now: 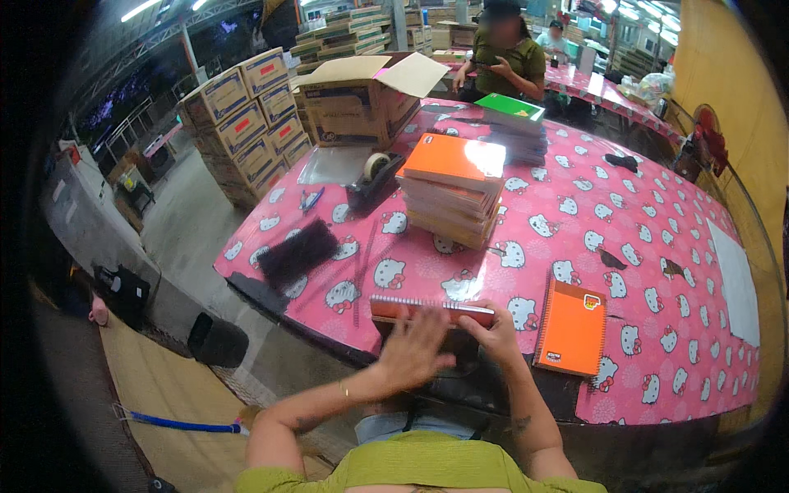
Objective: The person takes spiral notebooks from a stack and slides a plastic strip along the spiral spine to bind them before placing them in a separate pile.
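Orange-red spiral notebook (pixel 386 310) tipped up between two hands at the near edge of a pink-patterned table (pixel 699 304).

From where I stand, it's at the lower centre of the frame, wire binding uppermost, right by the table's front edge; the right hand (pixel 491 330) pinches its right end, thumb on the near side, while the left hand (pixel 413 349) lies across the near side with fingers stretched out, though it's blurred and I can't tell how firmly it presses. Patterned cloth stretches leftward to a black block (pixel 297 251) and rightward to a single orange notebook (pixel 573 324) near the same edge; beyond the hands, at upper centre, a tall notebook stack (pixel 454 197) bounds the space, with a tape dispenser (pixel 374 182) just to its left.
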Demonstrator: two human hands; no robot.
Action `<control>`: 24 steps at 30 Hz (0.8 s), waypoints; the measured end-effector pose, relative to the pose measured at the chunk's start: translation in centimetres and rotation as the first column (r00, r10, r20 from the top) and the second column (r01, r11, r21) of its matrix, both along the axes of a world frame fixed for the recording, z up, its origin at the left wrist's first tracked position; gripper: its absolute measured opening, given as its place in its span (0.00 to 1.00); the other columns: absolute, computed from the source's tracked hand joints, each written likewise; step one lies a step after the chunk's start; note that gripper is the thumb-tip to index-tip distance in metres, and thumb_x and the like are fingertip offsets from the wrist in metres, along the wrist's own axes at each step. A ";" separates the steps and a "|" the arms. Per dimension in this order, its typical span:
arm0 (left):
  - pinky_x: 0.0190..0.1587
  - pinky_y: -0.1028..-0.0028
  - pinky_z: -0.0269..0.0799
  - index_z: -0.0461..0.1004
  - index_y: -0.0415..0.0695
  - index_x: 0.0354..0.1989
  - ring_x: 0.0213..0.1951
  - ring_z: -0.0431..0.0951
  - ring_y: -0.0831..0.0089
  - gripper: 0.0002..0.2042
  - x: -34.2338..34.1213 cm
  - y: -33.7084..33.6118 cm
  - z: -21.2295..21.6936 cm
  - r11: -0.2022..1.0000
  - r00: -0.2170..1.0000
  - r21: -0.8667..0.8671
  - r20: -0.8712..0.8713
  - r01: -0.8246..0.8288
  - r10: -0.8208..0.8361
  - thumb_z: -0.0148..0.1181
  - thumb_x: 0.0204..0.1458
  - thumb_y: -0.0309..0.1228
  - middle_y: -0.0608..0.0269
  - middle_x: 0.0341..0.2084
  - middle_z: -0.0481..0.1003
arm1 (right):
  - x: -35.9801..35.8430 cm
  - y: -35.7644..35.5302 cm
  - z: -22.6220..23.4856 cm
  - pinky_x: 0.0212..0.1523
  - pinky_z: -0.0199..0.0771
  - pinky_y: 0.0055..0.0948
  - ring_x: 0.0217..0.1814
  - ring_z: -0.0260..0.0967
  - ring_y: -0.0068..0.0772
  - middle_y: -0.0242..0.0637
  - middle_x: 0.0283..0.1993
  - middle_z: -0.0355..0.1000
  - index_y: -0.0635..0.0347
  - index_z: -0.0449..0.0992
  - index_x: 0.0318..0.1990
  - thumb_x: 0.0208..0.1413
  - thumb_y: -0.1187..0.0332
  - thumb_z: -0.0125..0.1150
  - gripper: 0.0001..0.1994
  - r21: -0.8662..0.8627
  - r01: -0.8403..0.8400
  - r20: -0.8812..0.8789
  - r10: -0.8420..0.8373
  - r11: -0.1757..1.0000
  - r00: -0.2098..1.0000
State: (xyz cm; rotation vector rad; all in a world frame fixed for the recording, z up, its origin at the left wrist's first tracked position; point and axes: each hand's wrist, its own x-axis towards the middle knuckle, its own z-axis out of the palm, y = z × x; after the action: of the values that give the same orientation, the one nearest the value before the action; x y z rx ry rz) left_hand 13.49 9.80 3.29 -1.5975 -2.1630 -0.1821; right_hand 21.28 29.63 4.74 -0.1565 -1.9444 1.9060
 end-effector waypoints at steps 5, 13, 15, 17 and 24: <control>0.71 0.43 0.25 0.48 0.32 0.71 0.75 0.41 0.49 0.46 -2.5 3.2 4.5 0.974 0.970 0.057 -0.093 -0.221 0.226 0.44 0.58 0.63 0.39 0.72 0.46 | 0.1 0.6 -0.3 0.51 0.73 0.25 0.47 0.74 0.22 0.32 0.44 0.78 0.65 0.77 0.51 0.59 0.73 0.65 0.13 -0.029 -0.189 0.036 0.190 0.982 0.981; 0.72 0.47 0.24 0.48 0.33 0.72 0.75 0.41 0.51 0.43 -2.6 5.1 6.4 0.934 0.956 0.207 0.063 -0.292 0.285 0.42 0.60 0.60 0.41 0.72 0.48 | -0.1 1.0 0.4 0.50 0.72 0.25 0.46 0.70 0.19 0.30 0.45 0.77 0.67 0.76 0.53 0.63 0.72 0.59 0.13 -0.010 -0.292 0.025 0.292 0.957 0.956; 0.72 0.46 0.23 0.46 0.33 0.72 0.75 0.39 0.50 0.42 -0.4 3.8 3.0 0.981 0.990 0.164 0.110 -0.106 0.088 0.40 0.61 0.58 0.41 0.73 0.44 | 0.0 1.3 0.6 0.50 0.72 0.25 0.46 0.70 0.19 0.30 0.45 0.77 0.67 0.76 0.54 0.63 0.72 0.58 0.14 0.019 -0.299 0.035 0.298 0.954 0.954; 0.72 0.45 0.22 0.44 0.32 0.72 0.75 0.36 0.49 0.42 2.2 1.5 -0.7 0.988 0.983 0.119 0.149 0.094 -0.112 0.38 0.63 0.57 0.41 0.74 0.40 | -0.2 1.1 0.0 0.50 0.72 0.26 0.46 0.70 0.18 0.30 0.44 0.77 0.68 0.76 0.54 0.63 0.72 0.58 0.14 0.024 -0.300 0.063 0.298 0.954 0.952; 0.72 0.46 0.24 0.50 0.31 0.71 0.75 0.41 0.49 0.41 1.2 3.5 2.1 0.995 0.997 0.096 0.079 -0.013 0.006 0.42 0.62 0.57 0.39 0.72 0.47 | -0.1 1.7 -0.3 0.46 0.73 0.25 0.43 0.68 0.17 0.28 0.39 0.76 0.69 0.76 0.51 0.63 0.72 0.57 0.13 0.073 -0.316 0.063 0.312 0.946 0.948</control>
State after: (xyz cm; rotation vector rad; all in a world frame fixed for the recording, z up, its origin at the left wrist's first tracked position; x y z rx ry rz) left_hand 14.71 13.31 5.36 -1.5499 -2.1852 -0.3467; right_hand 21.20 31.36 4.45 0.1404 -2.1859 2.0269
